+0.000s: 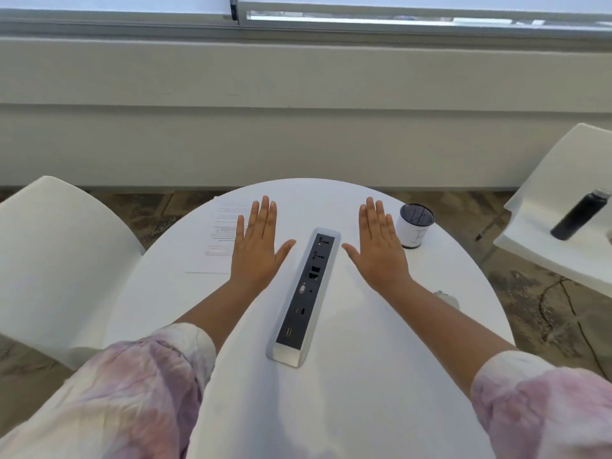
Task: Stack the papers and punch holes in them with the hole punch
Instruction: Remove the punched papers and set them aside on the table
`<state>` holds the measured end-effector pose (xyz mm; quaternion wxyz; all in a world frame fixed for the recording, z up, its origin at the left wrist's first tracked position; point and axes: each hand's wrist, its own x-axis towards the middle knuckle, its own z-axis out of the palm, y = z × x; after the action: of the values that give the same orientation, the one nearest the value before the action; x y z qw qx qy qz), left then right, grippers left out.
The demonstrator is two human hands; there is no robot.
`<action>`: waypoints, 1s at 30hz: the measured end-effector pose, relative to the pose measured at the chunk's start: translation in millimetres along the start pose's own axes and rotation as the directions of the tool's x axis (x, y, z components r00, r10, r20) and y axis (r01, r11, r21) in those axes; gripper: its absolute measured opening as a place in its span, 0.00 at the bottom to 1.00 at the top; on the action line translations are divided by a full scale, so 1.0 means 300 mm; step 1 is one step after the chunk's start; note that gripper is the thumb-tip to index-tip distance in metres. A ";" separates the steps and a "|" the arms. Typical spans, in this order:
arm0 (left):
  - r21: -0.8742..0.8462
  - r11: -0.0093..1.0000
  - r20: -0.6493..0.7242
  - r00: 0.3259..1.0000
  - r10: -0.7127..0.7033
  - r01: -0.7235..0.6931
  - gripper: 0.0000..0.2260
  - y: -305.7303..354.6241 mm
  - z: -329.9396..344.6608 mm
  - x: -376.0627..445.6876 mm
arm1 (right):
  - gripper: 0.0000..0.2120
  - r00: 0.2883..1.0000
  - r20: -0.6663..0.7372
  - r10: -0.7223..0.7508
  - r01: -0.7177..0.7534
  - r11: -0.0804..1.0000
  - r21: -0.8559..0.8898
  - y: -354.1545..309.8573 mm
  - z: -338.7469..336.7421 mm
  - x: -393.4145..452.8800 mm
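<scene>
White printed papers (221, 238) lie flat on the far left part of the round white table (347, 376). My left hand (256, 245) rests palm down, fingers spread, partly over the papers' right edge. On the other side of the table's middle, my right hand (381, 245) lies flat and open on bare tabletop, holding nothing. A small pale object (447, 298) peeks out behind my right forearm; I cannot tell what it is. No hole punch is clearly visible.
A grey power and data socket strip (304, 296) runs down the table's centre between my hands. A white cylindrical cup with a dark mesh top (415, 225) stands at the far right. White chairs (56, 256) flank the table; a black bottle (581, 213) lies on the right chair.
</scene>
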<state>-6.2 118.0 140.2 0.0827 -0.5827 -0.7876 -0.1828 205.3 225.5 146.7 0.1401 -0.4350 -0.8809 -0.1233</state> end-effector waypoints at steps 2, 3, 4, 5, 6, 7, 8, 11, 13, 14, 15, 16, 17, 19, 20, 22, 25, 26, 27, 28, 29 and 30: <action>-0.016 1.000 0.015 1.000 0.008 -0.008 0.35 0.025 0.008 -0.014 | 0.35 1.000 0.005 0.011 -0.011 1.000 -0.017 0.037 0.000 -0.031; -0.021 1.000 0.021 1.000 0.013 -0.012 0.36 0.038 0.013 -0.022 | 0.34 1.000 0.013 0.020 -0.020 0.999 -0.026 0.056 0.000 -0.048; -0.028 0.999 0.026 0.999 0.020 -0.019 0.36 0.051 0.020 -0.031 | 0.34 0.999 0.023 0.032 -0.031 0.999 -0.031 0.077 0.000 -0.067; -0.036 0.999 0.031 0.999 0.028 -0.026 0.37 0.064 0.029 -0.040 | 0.33 0.998 0.038 0.044 -0.043 0.999 -0.028 0.096 0.000 -0.086; -0.049 0.998 0.036 0.999 0.033 -0.031 0.37 0.078 0.038 -0.050 | 0.32 0.998 0.049 0.049 -0.049 0.999 -0.014 0.116 0.002 -0.104; -0.065 0.997 0.043 0.998 0.034 -0.031 0.37 0.093 0.049 -0.061 | 0.31 0.997 0.058 0.048 -0.048 0.999 0.009 0.135 0.004 -0.122; -0.081 0.996 0.052 0.998 0.031 -0.027 0.38 0.110 0.059 -0.072 | 0.30 0.997 0.065 0.040 -0.042 0.999 0.035 0.154 0.006 -0.138; -0.113 0.994 0.061 0.998 0.019 -0.012 0.35 0.162 0.092 -0.107 | 0.29 0.997 0.072 0.003 -0.010 0.995 0.098 0.196 0.007 -0.176; -0.132 0.991 0.067 0.998 0.018 -0.009 0.33 0.193 0.118 -0.133 | 0.29 0.995 0.095 -0.002 -0.012 0.990 0.139 0.213 0.005 -0.198; -0.138 0.990 0.074 0.997 0.017 -0.006 0.32 0.206 0.133 -0.145 | 0.29 0.994 0.105 -0.002 -0.014 0.989 0.150 0.221 0.009 -0.208; -0.141 0.990 0.084 0.996 0.014 -0.002 0.32 0.218 0.148 -0.156 | 0.29 0.993 0.117 -0.005 -0.013 0.988 0.153 0.230 0.016 -0.217; -0.145 0.989 0.092 0.996 0.009 0.004 0.32 0.228 0.164 -0.165 | 0.29 0.991 0.130 -0.012 -0.008 0.989 0.151 0.241 0.028 -0.224; -0.151 0.989 0.099 0.995 0.003 0.012 0.32 0.237 0.179 -0.175 | 0.28 0.989 0.145 -0.021 -0.001 0.989 0.147 0.253 0.046 -0.232; -0.164 0.986 0.115 0.993 -0.007 0.026 0.33 0.248 0.204 -0.200 | 0.25 0.983 0.182 -0.022 -0.009 0.986 0.167 0.273 0.078 -0.244; -0.166 0.986 0.133 0.991 -0.013 0.035 0.33 0.255 0.220 -0.218 | 0.25 0.980 0.197 -0.021 -0.017 0.982 0.188 0.285 0.096 -0.251; -0.160 0.986 0.169 0.985 -0.023 0.050 0.34 0.267 0.251 -0.254 | 0.24 0.976 0.215 -0.031 -0.019 0.973 0.230 0.305 0.124 -0.271; -0.149 0.985 0.219 0.974 -0.049 0.083 0.34 0.284 0.292 -0.302 | 0.20 0.965 0.263 -0.015 -0.063 0.957 0.284 0.327 0.162 -0.313; -0.143 0.985 0.235 0.970 -0.063 0.099 0.35 0.287 0.304 -0.317 | 0.19 0.957 0.289 0.004 -0.094 0.950 0.299 0.333 0.176 -0.323; -0.135 0.984 0.251 0.965 -0.078 0.114 0.35 0.292 0.316 -0.333 | 0.17 0.948 0.317 0.011 -0.118 0.940 0.321 0.339 0.191 -0.332; -0.126 0.984 0.268 0.959 -0.092 0.130 0.35 0.295 0.330 -0.350 | 0.16 0.938 0.346 0.014 -0.144 0.925 0.353 0.346 0.206 -0.337; -0.115 0.983 0.283 0.953 -0.105 0.143 0.35 0.297 0.345 -0.367 | 0.15 0.928 0.372 0.019 -0.172 0.908 0.382 0.352 0.221 -0.340; -0.102 0.983 0.298 0.947 -0.116 0.152 0.35 0.296 0.360 -0.384 | 0.14 0.919 0.393 0.027 -0.198 0.895 0.400 0.358 0.233 -0.343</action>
<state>122.5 79.8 18.3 -0.0829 -0.5522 -0.8162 -0.1486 341.5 237.3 55.4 0.0677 -0.4597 -0.8691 0.1693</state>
